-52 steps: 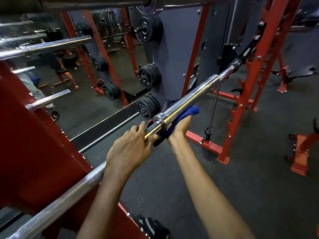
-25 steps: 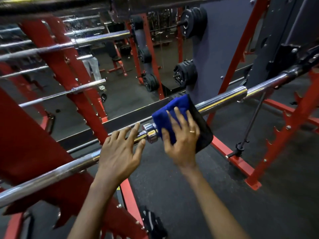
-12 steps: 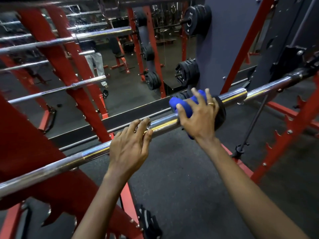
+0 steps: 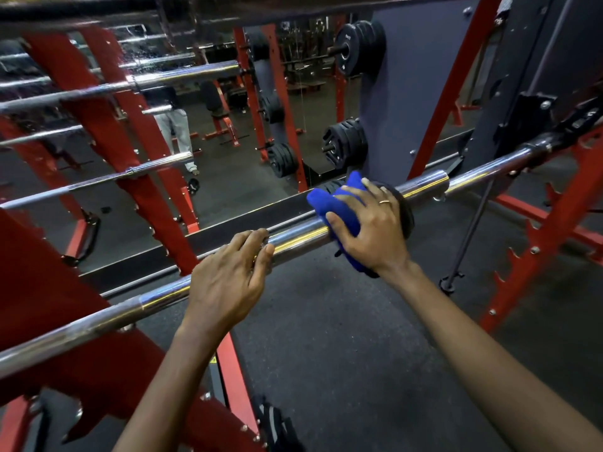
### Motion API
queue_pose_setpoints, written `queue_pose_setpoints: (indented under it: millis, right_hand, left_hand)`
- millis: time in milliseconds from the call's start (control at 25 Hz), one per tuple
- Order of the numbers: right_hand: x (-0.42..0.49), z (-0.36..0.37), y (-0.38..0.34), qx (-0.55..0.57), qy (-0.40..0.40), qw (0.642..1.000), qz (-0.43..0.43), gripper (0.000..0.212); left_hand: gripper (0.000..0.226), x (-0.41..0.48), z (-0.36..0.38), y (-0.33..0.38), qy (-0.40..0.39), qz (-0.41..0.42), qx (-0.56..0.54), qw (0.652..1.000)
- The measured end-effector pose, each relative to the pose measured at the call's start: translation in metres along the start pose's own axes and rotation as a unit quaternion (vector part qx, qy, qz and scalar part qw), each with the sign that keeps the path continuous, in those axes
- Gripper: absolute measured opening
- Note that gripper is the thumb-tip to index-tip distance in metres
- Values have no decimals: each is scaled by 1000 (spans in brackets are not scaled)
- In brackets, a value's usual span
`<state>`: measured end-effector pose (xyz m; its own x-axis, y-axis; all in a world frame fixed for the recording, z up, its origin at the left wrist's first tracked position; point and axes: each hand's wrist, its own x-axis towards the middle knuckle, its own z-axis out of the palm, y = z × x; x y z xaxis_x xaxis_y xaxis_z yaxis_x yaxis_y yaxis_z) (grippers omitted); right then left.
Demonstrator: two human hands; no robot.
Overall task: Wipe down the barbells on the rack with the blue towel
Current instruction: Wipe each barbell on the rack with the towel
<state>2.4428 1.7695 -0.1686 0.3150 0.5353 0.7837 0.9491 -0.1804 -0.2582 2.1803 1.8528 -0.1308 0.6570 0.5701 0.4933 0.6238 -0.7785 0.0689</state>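
One red rack (image 4: 107, 135) fills our left side with its slanted uprights, and one mirror (image 4: 228, 177) behind it doubles everything. Barbells next, and we count three chrome ones for certain: the near barbell (image 4: 300, 236) running across the middle, a middle barbell (image 4: 153, 166) higher on the left, and an upper barbell (image 4: 182, 76) above that. The bars beyond those could be reflections or blur, and we cannot separate them. Now the plates: three black plate stacks sit on the grey panel (image 4: 424, 93), namely a top stack (image 4: 355, 48), a mid stack (image 4: 346, 146) and a low stack (image 4: 329, 188) peeking out behind the cloth, with three more stacks in the mirror. The top stack carries small white lettering, too small to read. Two bare hands are in play. Our left hand (image 4: 228, 282) has its fingers curled over the near barbell and its thumb on the near side. Our right hand (image 4: 368, 230) grips the one blue towel (image 4: 329, 203), bunched around that same bar just right of the left hand. One gold ring (image 4: 385, 201) shows on a right finger.
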Motion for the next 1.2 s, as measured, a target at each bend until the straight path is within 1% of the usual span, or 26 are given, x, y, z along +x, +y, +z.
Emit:
queue_pose_setpoints:
  millis: [40, 80, 160, 200, 240, 280, 360, 400, 440, 520, 560, 600, 640, 680, 720, 760, 800, 840, 880, 920, 960, 1040, 1080, 1120, 1160, 1200]
  right_hand:
    - [6, -5, 15, 12, 16, 1000, 4, 51]
    - [12, -9, 28, 12, 41, 998, 47, 53]
    - [15, -7, 32, 5, 76, 983, 166, 52]
    - [10, -1, 20, 4, 84, 979, 188, 51]
    - [4, 5, 3, 3, 85, 981, 173, 51]
    - [-3, 8, -15, 18, 80, 987, 140, 49]
    - [-16, 11, -39, 63, 65, 994, 64, 46]
    - [-18, 11, -41, 71, 64, 995, 43, 49]
    - [-16, 13, -38, 71, 69, 994, 43, 54]
    - [-10, 15, -26, 59, 95, 989, 101, 61]
    - [-5, 15, -19, 61, 115, 981, 142, 61]
    - [-1, 14, -16, 65, 133, 973, 175, 58]
    - [1, 14, -19, 66, 142, 969, 193, 53]
    - [0, 15, -28, 66, 139, 969, 192, 49]
    - [-3, 17, -41, 67, 126, 975, 168, 45]
    - [-10, 19, -53, 68, 105, 985, 122, 43]
    - [-18, 20, -62, 73, 81, 992, 58, 44]
    - [-25, 19, -62, 77, 61, 995, -9, 47]
    - [-26, 16, -53, 81, 48, 994, -54, 52]
    - [-20, 14, -36, 85, 49, 993, -60, 57]
    - [-13, 10, -18, 81, 63, 994, -30, 60]
    - [0, 10, -2, 51, 109, 990, 79, 53]
    - [1, 14, -11, 37, 123, 985, 119, 48]
    - [-2, 19, -30, 32, 120, 985, 120, 43]
    - [-7, 22, -52, 46, 103, 990, 87, 41]
    - [-15, 24, -72, 66, 78, 994, 36, 41]
  left_hand:
    - [49, 0, -2, -2, -14, 3, -3, 1000]
    - [51, -1, -4, -5, -30, 7, -10, 999]
    - [55, -5, -5, -10, -60, 10, -15, 998]
    - [56, -6, -3, -10, -66, 17, 1, 998]
    - [56, -7, -1, -9, -59, 25, 25, 998]
    - [54, -6, 0, -5, -42, 27, 46, 998]
    - [45, 6, -1, 5, -24, 6, 82, 996]
    - [41, 13, 1, 6, -29, -7, 84, 996]
    - [40, 20, -2, 8, -45, -23, 57, 997]
    - [43, 40, -9, 3, -105, -94, -39, 989]
    - [42, 50, -13, 0, -173, -129, -85, 973]
    - [38, 60, -15, -2, -251, -151, -131, 947]
    - [35, 66, -18, -4, -296, -169, -153, 927]
    - [39, 68, -18, -5, -303, -185, -148, 923]
    - [49, 64, -17, -4, -268, -189, -131, 936]
    - [56, 53, -13, -5, -183, -187, -101, 960]
    - [54, 36, -9, -4, -84, -164, -57, 981]
    - [47, 14, -10, -2, -24, -120, -10, 992]
    - [41, -7, -12, -5, 0, -80, 20, 997]
    - [38, -26, -13, -12, 13, -42, 40, 998]
    - [41, -38, -13, -21, 5, -21, 66, 998]
    - [53, -47, -5, -40, -20, 11, 106, 994]
    - [56, -46, -2, -41, -26, 15, 116, 993]
    - [56, -45, 0, -37, -31, 5, 121, 992]
    - [55, -43, 2, -31, -25, -7, 122, 992]
    - [54, -42, 3, -28, -14, -16, 117, 993]
